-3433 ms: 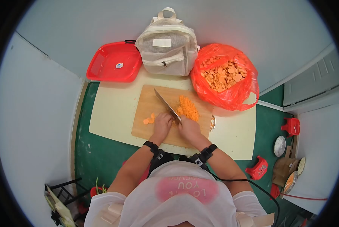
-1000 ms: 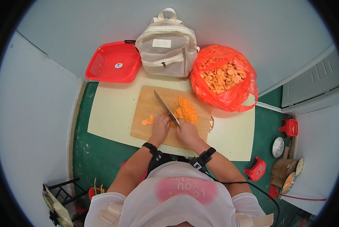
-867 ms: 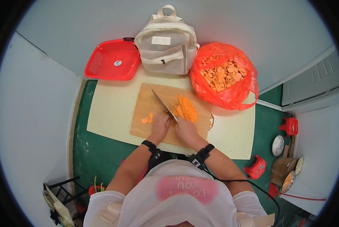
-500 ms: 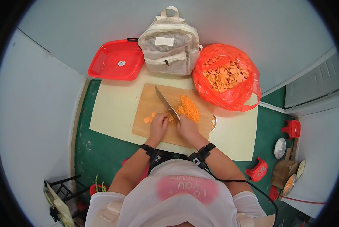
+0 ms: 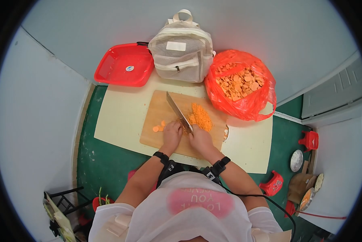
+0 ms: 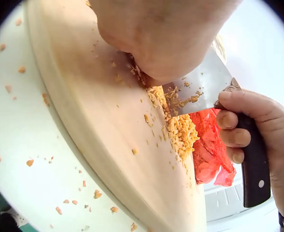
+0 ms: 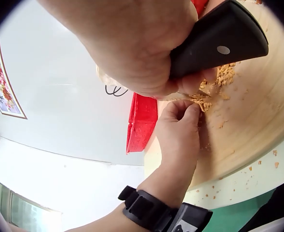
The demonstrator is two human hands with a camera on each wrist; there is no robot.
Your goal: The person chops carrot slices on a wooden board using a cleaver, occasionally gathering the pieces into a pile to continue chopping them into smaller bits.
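My right hand (image 5: 201, 140) grips the black handle of a broad kitchen knife (image 5: 175, 108). Its blade slants across the wooden cutting board (image 5: 153, 115), bits of carrot stuck to its side in the left wrist view. Close beside the blade, my left hand (image 5: 172, 136) has its fingers curled down on the board. In the right wrist view its thumb and fingertips pinch small carrot pieces (image 7: 201, 102), mostly hidden under the hand. Finely diced carrot (image 5: 200, 117) lies heaped right of the knife. Several round carrot slices (image 5: 156, 129) sit left of my left hand.
A red plastic bag (image 5: 221, 99) full of carrot slices stands at the table's back right. Behind the board leans a mesh backpack (image 5: 177, 50), with a red basin (image 5: 120, 72) to its left. Crumbs dot the pale table (image 5: 116, 111). A red stool (image 5: 272, 183) stands on the floor.
Half a second ago my left hand was slightly farther left, apart from the blade; now it is back close against it. The knife stays over the same part of the board.
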